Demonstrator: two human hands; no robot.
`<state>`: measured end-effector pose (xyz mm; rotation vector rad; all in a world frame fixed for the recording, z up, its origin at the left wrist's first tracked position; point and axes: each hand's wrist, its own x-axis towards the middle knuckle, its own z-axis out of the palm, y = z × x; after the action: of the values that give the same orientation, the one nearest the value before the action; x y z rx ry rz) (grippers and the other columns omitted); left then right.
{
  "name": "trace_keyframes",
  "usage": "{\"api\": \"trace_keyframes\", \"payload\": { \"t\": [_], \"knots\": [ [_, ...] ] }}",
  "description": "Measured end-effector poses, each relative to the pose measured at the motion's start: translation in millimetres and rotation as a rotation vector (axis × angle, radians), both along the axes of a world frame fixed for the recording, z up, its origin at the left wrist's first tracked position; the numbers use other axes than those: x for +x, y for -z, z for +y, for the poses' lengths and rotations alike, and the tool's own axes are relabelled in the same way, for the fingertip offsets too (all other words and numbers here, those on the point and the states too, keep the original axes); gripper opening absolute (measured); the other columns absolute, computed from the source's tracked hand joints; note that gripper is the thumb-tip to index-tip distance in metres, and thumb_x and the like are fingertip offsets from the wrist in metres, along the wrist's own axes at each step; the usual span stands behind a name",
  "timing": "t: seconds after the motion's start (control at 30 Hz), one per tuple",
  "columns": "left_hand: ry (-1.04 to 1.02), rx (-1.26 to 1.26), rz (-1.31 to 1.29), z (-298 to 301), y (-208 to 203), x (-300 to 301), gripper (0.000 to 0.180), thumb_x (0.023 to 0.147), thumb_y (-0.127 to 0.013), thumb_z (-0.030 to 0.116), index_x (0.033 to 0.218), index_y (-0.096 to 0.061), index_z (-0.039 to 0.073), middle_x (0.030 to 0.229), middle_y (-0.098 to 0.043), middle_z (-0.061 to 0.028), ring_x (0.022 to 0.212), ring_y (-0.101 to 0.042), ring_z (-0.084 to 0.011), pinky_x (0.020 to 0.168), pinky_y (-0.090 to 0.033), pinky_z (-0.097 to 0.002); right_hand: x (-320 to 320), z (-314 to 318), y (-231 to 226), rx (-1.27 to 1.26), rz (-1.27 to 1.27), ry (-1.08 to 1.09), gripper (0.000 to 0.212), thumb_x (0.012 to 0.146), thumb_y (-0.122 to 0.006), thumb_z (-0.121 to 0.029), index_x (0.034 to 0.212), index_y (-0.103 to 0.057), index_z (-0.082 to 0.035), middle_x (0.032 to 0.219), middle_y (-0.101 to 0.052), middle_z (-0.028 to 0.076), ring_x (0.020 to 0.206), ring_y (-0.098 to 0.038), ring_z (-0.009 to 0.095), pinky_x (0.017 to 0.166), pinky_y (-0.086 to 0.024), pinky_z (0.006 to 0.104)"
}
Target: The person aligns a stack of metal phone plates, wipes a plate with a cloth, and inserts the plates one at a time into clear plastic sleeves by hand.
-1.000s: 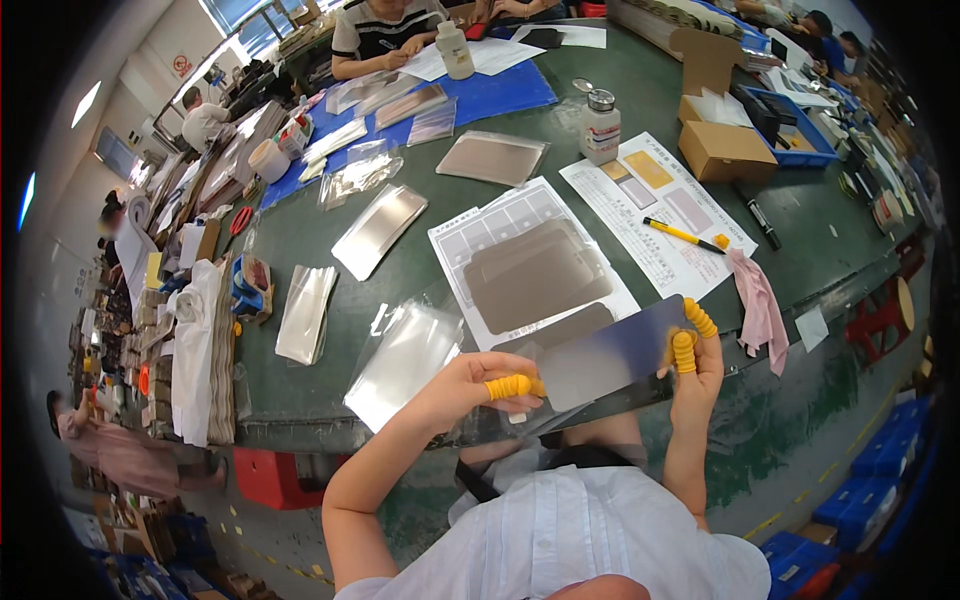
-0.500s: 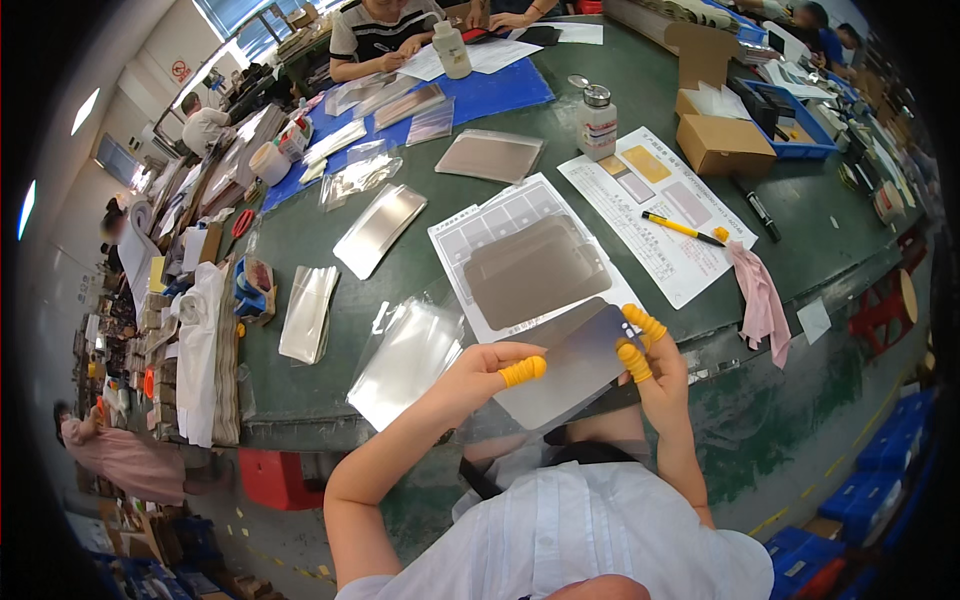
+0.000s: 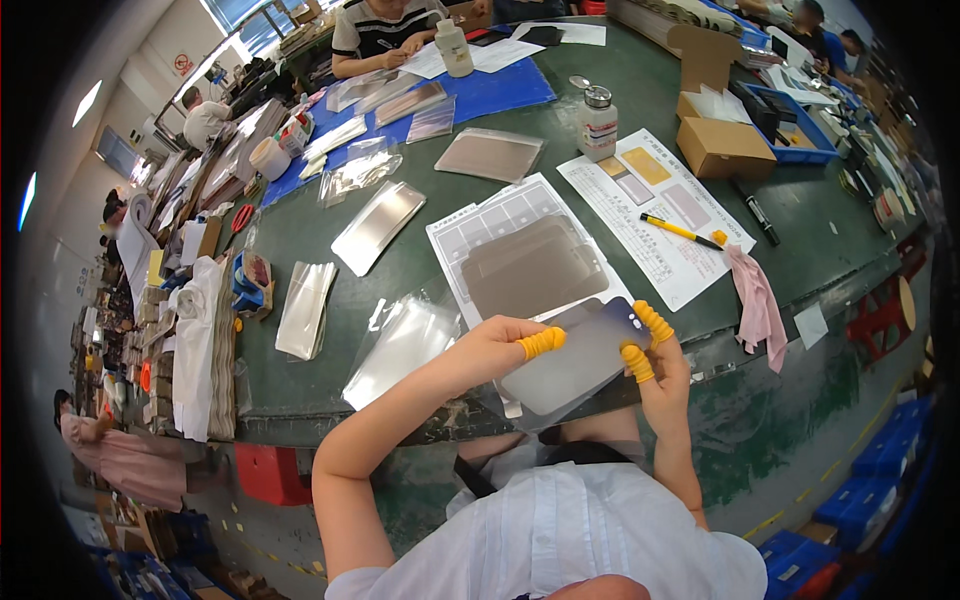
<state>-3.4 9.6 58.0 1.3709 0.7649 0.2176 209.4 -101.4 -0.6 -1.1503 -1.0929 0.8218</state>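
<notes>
Busy workroom, shelves and stacked stock off to the left; green table (image 3: 800, 265) running away beyond the grip. A co-worker (image 3: 378, 35) sits at the far side, past a blue mat (image 3: 505, 105).

Held piece: a translucent, dark-ended panel (image 3: 560, 375) with rounded corners, tilted over the table's near edge, close to the body, presumably for a good look at its face. Right hand (image 3: 664, 385) closed on the dark end, yellow-cotted digits at the rim only, likely to spare the middle from marks. Left hand (image 3: 490, 347) lays a cotted thumb along the opposite upper edge, perhaps steadying it; its other fingers are hidden, so whether it pinches cannot be told.

Just beyond the grip: overlapping dark panels (image 3: 530, 265) on a printed sheet (image 3: 487, 207), near enough for a short reach. Left of the grip, clear glossy film (image 3: 400, 350) lies flat, apart from the panels, probably to keep kinds separate.

Beyond and right: a second sheet (image 3: 690, 275) with a yellow pen (image 3: 680, 231) across it; a pink cloth (image 3: 757, 310) droops at the table edge, handy to the right hand. A white bottle (image 3: 598, 130) stands farther out, perhaps clear of elbows.
</notes>
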Motion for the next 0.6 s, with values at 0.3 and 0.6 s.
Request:
{"api": "trace_keyframes", "payload": {
  "t": [0.3, 0.6],
  "knots": [
    [-0.141, -0.166, -0.032, 7, -15, 23, 0.024, 0.092, -0.05, 0.012, 0.109, -0.063, 0.001, 0.09, -0.064, 0.0004, 0.083, -0.057, -0.0054, 0.07, -0.045, -0.0193, -5, 5, 4, 0.045, -0.222, 0.032, 0.039, 0.085, -0.063, -0.008, 0.123, -0.055, -0.002, 0.099, -0.063, 0.01, 0.08, -0.059, 0.013, 0.073, -0.047, 0.0254],
    [-0.245, 0.918, 0.146, 54, -1, 32, 0.028, 0.081, -0.051, 0.01, 0.107, -0.063, 0.011, 0.085, -0.065, -0.016, 0.077, -0.063, -0.0322, 0.069, -0.048, -0.0374, -2, 25, -5, -0.126, -0.529, 0.206, 0.048, 0.083, -0.066, -0.027, 0.12, -0.053, 0.001, 0.096, -0.055, 0.013, 0.086, -0.055, 0.023, 0.075, -0.046, 0.033]
  ]
}}
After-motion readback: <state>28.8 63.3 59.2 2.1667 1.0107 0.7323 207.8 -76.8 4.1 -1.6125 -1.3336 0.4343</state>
